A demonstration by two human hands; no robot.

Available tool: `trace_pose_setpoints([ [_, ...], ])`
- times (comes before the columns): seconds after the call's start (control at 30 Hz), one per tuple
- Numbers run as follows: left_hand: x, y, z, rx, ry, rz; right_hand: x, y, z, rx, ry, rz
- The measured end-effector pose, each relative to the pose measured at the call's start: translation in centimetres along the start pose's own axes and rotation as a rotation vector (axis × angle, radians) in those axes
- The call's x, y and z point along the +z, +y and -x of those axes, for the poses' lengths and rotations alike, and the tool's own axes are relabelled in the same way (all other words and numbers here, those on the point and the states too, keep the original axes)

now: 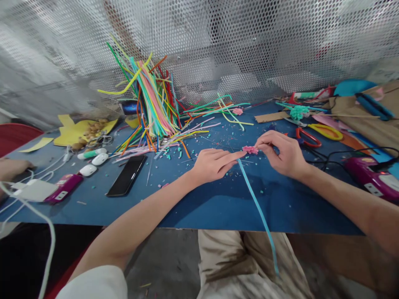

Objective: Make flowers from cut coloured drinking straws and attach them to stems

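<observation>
My left hand (215, 165) is over the table with the index finger stretched towards a small pink pipe-cleaner flower (250, 150). A long light-blue pipe cleaner (256, 203) comes out from under its fingertips and hangs down past the table's front edge. My right hand (282, 153) pinches the right side of the pink flower between thumb and fingers. Where the blue strand and the pink piece meet, the left fingers partly cover it, so I cannot tell whether they are joined.
A big bundle of coloured pipe cleaners (156, 99) stands at the back left. A black phone (127, 176) and a purple power strip (64, 189) lie left. To the right are red-handled scissors (308, 138), a green fuzzy piece (299, 112) and another purple strip (372, 178). Another person's hand (14, 168) shows far left.
</observation>
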State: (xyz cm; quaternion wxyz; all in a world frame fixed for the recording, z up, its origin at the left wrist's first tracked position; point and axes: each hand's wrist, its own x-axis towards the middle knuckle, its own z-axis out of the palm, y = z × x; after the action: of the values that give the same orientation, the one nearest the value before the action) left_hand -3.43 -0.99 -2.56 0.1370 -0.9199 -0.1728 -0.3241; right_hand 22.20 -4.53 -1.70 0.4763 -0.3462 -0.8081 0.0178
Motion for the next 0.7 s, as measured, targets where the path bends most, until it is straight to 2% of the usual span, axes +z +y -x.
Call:
trace_pose_setpoints([
  [0.1, 0.2, 0.1, 0.0, -0.116, -0.047, 0.013, 0.0, -0.3, 0.1, 0.013, -0.056, -0.008],
  [0.23, 0.4, -0.3, -0.3, -0.433, -0.095, 0.048, 0.0, -0.4, 0.3, 0.075, -0.093, 0.027],
  [0.3, 0.4, -0.8, -0.4, -0.539, -0.124, 0.080, -0.1, -0.5, 0.2, 0.121, -0.083, -0.031],
  [0.37, 0.3, -1.4, -0.5, -0.594, -0.125, 0.132, -0.2, -0.6, 0.1, 0.161, -0.139, -0.142],
  [0.43, 0.3, -1.9, -0.4, -0.617, -0.069, 0.213, -0.2, -0.8, 0.1, 0.154, -0.276, -0.209],
  [0.53, 0.3, -2.2, -0.3, -0.630, 0.108, 0.289, 0.1, -1.2, 0.1, 0.125, -0.463, -0.123],
  [0.6, 0.2, -2.1, -0.3, -0.594, 0.220, 0.263, 0.3, -1.5, 0.0, 0.169, -0.492, -0.009],
  [0.7, -0.1, -1.6, -0.4, -0.436, 0.322, 0.196, 0.2, -2.0, -0.2, 0.287, -0.432, 0.019],
])
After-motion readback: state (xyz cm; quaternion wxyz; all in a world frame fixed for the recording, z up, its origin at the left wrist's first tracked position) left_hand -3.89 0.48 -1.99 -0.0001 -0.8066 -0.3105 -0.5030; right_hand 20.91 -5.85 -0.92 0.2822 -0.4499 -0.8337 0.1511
